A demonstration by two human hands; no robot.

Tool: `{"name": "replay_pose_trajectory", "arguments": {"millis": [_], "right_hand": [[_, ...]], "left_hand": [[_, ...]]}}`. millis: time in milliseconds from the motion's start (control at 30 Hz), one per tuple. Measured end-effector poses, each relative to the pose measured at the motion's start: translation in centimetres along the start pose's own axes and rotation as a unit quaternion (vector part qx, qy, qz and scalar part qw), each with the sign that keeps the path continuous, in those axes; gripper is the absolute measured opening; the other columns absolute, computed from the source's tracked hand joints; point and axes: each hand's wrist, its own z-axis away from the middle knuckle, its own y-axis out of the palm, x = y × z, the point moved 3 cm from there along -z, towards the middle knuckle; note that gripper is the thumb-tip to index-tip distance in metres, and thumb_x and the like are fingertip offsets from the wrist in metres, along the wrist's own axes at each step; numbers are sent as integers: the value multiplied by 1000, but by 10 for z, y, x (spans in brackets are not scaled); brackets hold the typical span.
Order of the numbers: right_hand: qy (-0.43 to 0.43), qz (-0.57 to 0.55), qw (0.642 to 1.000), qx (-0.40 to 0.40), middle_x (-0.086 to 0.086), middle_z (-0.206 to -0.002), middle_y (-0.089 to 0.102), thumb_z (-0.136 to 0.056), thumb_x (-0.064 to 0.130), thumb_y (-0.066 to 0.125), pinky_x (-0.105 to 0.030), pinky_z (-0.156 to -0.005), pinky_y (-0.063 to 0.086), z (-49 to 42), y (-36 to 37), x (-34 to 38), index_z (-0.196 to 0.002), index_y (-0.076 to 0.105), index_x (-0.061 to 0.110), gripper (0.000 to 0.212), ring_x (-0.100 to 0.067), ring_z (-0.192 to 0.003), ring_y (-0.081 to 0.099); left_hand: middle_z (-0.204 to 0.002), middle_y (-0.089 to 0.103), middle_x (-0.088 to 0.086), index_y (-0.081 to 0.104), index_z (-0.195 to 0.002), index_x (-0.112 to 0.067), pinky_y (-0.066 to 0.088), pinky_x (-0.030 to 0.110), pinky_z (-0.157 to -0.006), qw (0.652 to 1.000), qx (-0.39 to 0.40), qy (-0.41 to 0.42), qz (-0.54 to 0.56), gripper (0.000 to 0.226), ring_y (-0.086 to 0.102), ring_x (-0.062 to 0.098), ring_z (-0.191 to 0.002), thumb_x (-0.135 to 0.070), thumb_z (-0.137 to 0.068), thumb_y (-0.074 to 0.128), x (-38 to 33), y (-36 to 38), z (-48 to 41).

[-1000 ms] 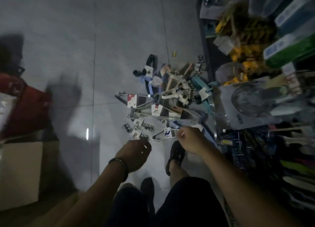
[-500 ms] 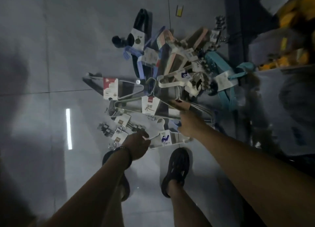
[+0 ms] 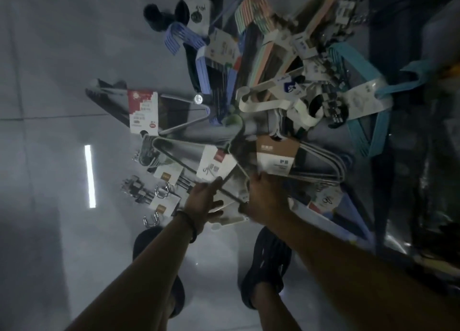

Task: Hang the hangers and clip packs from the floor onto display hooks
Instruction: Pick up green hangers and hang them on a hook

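Where glossy grey floor (image 3: 62, 57) tiles run up to a dark shelving unit (image 3: 393, 44), bending low over a heap of hanger packs.

Curls left hand (image 3: 202, 201) round the thin dark bar of a grey hanger pack (image 3: 211, 165) with a white card, at the heap's near edge. Sets right hand (image 3: 267, 199) just beside it, against a wire hanger bundle (image 3: 277, 158) with a brown-and-white card, fingertips tucked out of sight, so cannot tell whether gripping. To the left of left hand, clip packs (image 3: 159, 194) on white cards, flat on the tiles. Further back in the heap, white hangers (image 3: 266, 104), teal hangers (image 3: 366, 136) towards the right, purple-blue hangers (image 3: 179, 36), and a red-and-white carded pack (image 3: 143, 111) at left. Underfoot, thin grout lines and a bright strip-light reflection (image 3: 89, 176). Below the arms, dark sandals (image 3: 267, 263), one on each side.
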Motion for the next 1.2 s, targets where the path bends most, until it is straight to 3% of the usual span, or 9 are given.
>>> {"name": "replay_pose_trajectory", "arguments": {"millis": [267, 400, 500, 600, 700, 800, 967, 1100, 1200], "right_hand": [[11, -119, 987, 104, 3, -121, 62, -94, 66, 61, -24, -77, 39, 58, 23, 32, -130, 53, 24, 57, -16, -110, 63], [-69, 3, 995, -78, -2, -112, 61, -102, 40, 59, -24, -74, 47, -3, -29, 61, -124, 55, 23, 28, -18, -101, 61], [-198, 94, 952, -214, -13, -118, 61, -86, 18, 74, -40, -84, 53, -69, -65, 102, -123, 60, 13, 40, -31, -108, 58], [-298, 167, 921, -187, -16, -129, 61, -73, 4, 76, -49, -102, 49, -128, -82, 147, -132, 57, 7, 62, -38, -121, 56], [-256, 316, 911, -72, -17, -148, 54, -88, 20, 65, -56, -119, 21, -163, -79, 172, -155, 32, 7, 76, -36, -137, 48], [-168, 455, 873, -40, -19, -144, 61, -99, 28, 50, -56, -124, 7, -173, -76, 179, -151, 42, 10, 55, -37, -139, 48], [-176, 376, 904, -106, -5, -98, 74, -97, 20, 52, -50, -124, 8, -164, -99, 180, -119, 63, 26, 26, -30, -112, 63], [-221, 248, 918, -215, -6, -89, 71, -96, 29, 57, -48, -112, 28, -144, -146, 191, -112, 64, 23, 19, -35, -99, 62], [-208, 39, 954, -212, 2, -86, 65, -92, 48, 67, -40, -92, 40, -116, -171, 193, -98, 62, 22, 28, -29, -87, 62]], "left_hand": [[-120, 73, 16, 67, -123, -8, 63, 41, -72, 992, -51, -65, 96, 23, 71, 34, -100, -20, -105, 60, 34, -31, -8], [-122, 71, 14, 62, -127, -9, 59, 29, -48, 992, -80, -52, 80, 22, 70, 27, -89, -16, -107, 55, 45, -51, -31], [-128, 69, 14, 60, -131, -15, 65, 43, -68, 994, -99, -18, 44, 27, 69, 32, -109, -12, -104, 58, 58, -62, -48], [-141, 63, 9, 48, -147, -28, 59, 55, -96, 991, -100, 76, 45, 62, 65, 30, -121, -21, -91, 75, 69, -68, -58], [-164, 35, -4, 28, -156, -52, 45, 53, -114, 981, -83, 173, -29, 90, 40, 23, -147, -30, -83, 74, 69, -64, -56], [-171, 4, -17, 19, -161, -47, 42, 55, -117, 963, -61, 203, -166, 94, 22, 24, -155, -30, -84, 70, 69, -60, -61], [-169, 15, -16, 25, -161, -40, 50, 52, -111, 969, -43, 162, -179, 99, 35, 26, -150, -55, -73, 66, 65, -70, -70], [-150, 39, -6, 42, -154, -29, 53, 47, -108, 969, -20, 157, -191, 72, 51, 25, -135, -29, -88, 71, 48, -79, -63], [-142, 52, 1, 49, -147, -27, 55, 51, -103, 975, -55, 152, -150, 70, 59, 30, -127, -47, -83, 69, 28, -90, -47]]}}
